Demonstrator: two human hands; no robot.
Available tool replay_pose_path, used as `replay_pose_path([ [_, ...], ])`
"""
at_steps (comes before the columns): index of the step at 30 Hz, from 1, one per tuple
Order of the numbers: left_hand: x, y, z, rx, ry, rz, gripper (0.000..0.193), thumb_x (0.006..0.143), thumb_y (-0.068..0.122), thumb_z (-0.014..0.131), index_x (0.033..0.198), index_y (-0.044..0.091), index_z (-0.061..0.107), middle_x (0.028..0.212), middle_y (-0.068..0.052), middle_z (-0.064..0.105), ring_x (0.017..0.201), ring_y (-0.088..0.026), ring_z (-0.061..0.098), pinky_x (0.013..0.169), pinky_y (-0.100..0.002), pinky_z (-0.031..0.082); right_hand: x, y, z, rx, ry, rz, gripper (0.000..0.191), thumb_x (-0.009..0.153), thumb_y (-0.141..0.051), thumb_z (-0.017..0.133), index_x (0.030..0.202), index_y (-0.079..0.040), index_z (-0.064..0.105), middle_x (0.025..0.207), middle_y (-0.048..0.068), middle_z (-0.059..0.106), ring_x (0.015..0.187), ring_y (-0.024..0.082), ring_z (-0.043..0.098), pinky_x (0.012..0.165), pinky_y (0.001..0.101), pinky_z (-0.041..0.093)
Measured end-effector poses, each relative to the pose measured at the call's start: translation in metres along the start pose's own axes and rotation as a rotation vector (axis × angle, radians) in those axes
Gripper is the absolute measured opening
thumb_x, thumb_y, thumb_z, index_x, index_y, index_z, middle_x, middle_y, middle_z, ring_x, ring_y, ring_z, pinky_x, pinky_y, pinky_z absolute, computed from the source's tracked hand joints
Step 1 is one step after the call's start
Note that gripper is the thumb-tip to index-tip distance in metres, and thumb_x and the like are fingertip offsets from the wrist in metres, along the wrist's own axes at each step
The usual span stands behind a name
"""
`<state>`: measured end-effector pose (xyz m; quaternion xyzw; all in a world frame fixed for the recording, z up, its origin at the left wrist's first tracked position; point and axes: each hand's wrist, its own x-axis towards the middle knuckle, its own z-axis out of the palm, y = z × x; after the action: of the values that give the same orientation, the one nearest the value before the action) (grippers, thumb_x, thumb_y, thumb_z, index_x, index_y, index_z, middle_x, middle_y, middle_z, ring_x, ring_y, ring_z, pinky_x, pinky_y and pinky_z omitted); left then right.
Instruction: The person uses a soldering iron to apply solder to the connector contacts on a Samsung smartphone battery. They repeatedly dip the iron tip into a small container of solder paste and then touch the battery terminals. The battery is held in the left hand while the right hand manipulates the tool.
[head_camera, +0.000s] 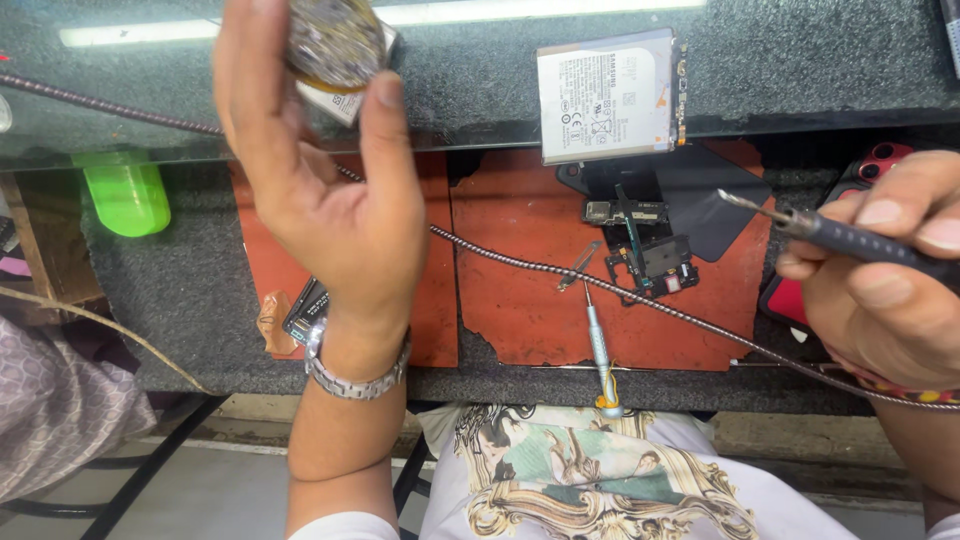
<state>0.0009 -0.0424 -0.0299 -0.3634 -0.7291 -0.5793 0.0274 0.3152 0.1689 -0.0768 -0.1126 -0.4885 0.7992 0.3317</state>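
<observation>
My left hand (320, 170) is raised above the bench, fingers closed around a round, flat phone part with a gold-grey coil (335, 42) and a white label under it. My right hand (885, 275) at the right edge grips a dark precision screwdriver (840, 238), its thin metal tip pointing left toward the dismantled phone parts (645, 255). A white phone battery (606, 95) lies on the dark shelf above those parts. The hands are well apart.
Red mats (520, 280) cover the grey bench. A braided metal cable (560, 272) crosses them diagonally. A small silver screwdriver (603, 360), tweezers (578, 266), a red phone (880, 160), a green plastic cup (125, 190) and a dark part (303, 310) under my wrist are nearby.
</observation>
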Motion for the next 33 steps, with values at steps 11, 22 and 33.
replay_pose_path([
  [11, 0.021, -0.002, -0.006, 0.466, -0.045, 0.02, 0.057, 0.106, 0.008, 0.071, 0.155, 0.003, 0.042, 0.164, -0.023, 0.033, 0.154, -0.036, 0.03, 0.13, -0.04, 0.026, 0.022, 0.009, 0.0, -0.476, -0.068, -0.132, 0.026, 0.095, -0.003, 0.071, 0.114, -0.014, 0.057, 0.122, 0.006, 0.055, 0.108, 0.029, 0.074, 0.094, 0.0353, 0.068],
  [22, 0.029, 0.029, 0.032, 0.348, -0.684, 0.305, 0.071, 0.101, 0.04, 0.082, 0.153, 0.007, 0.048, 0.159, -0.015, 0.046, 0.15, -0.036, 0.04, 0.128, -0.051, 0.029, 0.047, -0.006, 0.011, -1.099, -0.254, -0.401, 0.031, 0.089, 0.011, 0.078, 0.102, -0.002, 0.053, 0.115, 0.022, 0.058, 0.108, 0.037, 0.072, 0.092, 0.0407, 0.065],
  [33, 0.048, 0.025, 0.023, 0.202, -0.763, 0.339, 0.079, 0.089, 0.027, 0.095, 0.152, 0.01, 0.049, 0.145, -0.009, 0.054, 0.146, -0.032, 0.045, 0.126, -0.048, 0.032, 0.062, -0.006, 0.012, -1.086, -0.321, -0.399, 0.028, 0.087, 0.013, 0.076, 0.094, -0.001, 0.053, 0.11, 0.024, 0.061, 0.106, 0.04, 0.072, 0.088, 0.0401, 0.066],
])
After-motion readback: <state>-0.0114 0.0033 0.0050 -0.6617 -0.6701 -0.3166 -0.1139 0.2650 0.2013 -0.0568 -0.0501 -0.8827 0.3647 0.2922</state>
